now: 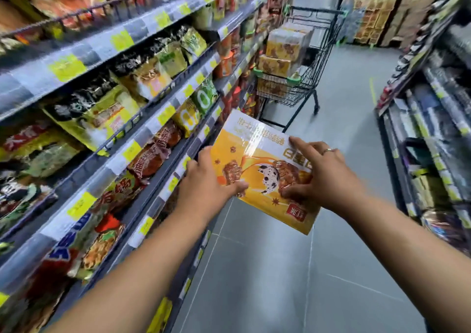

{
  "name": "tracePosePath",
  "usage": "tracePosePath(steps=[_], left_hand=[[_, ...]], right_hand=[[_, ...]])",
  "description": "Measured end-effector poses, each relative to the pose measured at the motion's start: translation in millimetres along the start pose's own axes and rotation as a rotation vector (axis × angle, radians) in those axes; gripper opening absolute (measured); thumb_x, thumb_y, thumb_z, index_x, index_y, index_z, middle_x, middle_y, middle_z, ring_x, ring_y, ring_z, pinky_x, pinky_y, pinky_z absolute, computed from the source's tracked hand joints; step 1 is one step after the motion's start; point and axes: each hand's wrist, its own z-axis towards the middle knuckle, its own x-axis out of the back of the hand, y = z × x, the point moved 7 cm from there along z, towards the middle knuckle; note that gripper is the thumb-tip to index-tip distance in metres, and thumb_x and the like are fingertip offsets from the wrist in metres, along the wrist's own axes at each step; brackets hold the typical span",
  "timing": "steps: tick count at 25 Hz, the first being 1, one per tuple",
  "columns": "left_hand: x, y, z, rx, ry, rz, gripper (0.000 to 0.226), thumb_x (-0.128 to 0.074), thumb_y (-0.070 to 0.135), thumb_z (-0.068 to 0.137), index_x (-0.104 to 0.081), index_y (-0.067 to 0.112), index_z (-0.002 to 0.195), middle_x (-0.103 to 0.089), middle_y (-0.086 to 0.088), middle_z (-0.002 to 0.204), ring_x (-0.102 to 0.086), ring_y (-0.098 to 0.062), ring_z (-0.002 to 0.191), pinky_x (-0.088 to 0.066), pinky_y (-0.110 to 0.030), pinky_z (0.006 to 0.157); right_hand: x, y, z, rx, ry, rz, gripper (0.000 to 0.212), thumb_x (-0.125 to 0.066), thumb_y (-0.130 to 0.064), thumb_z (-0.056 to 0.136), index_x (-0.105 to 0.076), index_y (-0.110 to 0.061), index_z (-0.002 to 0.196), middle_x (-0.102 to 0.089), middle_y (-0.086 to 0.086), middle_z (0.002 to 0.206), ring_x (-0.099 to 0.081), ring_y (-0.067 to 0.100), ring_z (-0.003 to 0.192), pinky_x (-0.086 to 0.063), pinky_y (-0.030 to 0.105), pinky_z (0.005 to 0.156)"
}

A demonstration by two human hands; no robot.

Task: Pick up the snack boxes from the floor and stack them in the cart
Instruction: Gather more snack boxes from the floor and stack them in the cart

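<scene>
the wire shopping cart [314,72] up the aisle holds stacked snack boxes [285,50], piled above its rim. my left hand [206,182] grips the left edge of another orange snack box [257,154], thumb on its face; my right hand [323,177] holds its right edge, forefinger stretched out. the box hangs tilted over the grey floor [280,269], beside packet-filled shelves [102,47] on my left, well short of the cart.

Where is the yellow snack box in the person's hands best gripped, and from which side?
By its two opposite side edges, one hand coming in from each side. The snack box is broad, flat and wrapped in glossy film, so a one-handed pinch would likely slip. Here the left hand grips the left edge and the right hand the right, thumbs on the printed face.
</scene>
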Motion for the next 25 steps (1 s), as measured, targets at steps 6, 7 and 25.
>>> tracePosePath(steps=[6,7,25], left_hand=[[-57.3,62.7,139.2,-0.074,-0.031,0.011,0.108,-0.079,0.058,0.065,-0.021,0.019,0.147,-0.043,-0.014,0.137,-0.048,-0.032,0.122,-0.042,-0.036,0.09],[-68.2,73.8,163.8,-0.079,-0.035,0.021,0.108,-0.078,0.059,0.065,-0.02,0.018,0.147,-0.043,-0.014,0.138,-0.048,-0.032,0.123,-0.042,-0.036,0.091],[-195.8,213.3,653.9,-0.104,0.001,0.0,0.107,-0.078,0.062,0.063,-0.023,0.02,0.145,-0.046,-0.013,0.137,-0.048,-0.033,0.122,-0.043,-0.04,0.095]], right_hand=[[36.3,71.3,121.5,-0.03,0.04,-0.016,0.113,-0.083,-0.058,0.057,-0.015,-0.05,0.147,-0.036,-0.002,0.143,-0.03,0.026,0.127,-0.035,0.037,0.102],[43.4,84.5,145.1,-0.026,0.043,-0.018,0.113,-0.083,-0.059,0.057,-0.015,-0.049,0.147,-0.035,-0.002,0.143,-0.03,0.026,0.127,-0.035,0.038,0.102],[142.5,241.2,626.9,-0.038,0.084,-0.085,0.111,-0.081,-0.06,0.058,-0.015,-0.05,0.147,-0.033,0.001,0.146,-0.028,0.029,0.128,-0.04,0.041,0.101]])
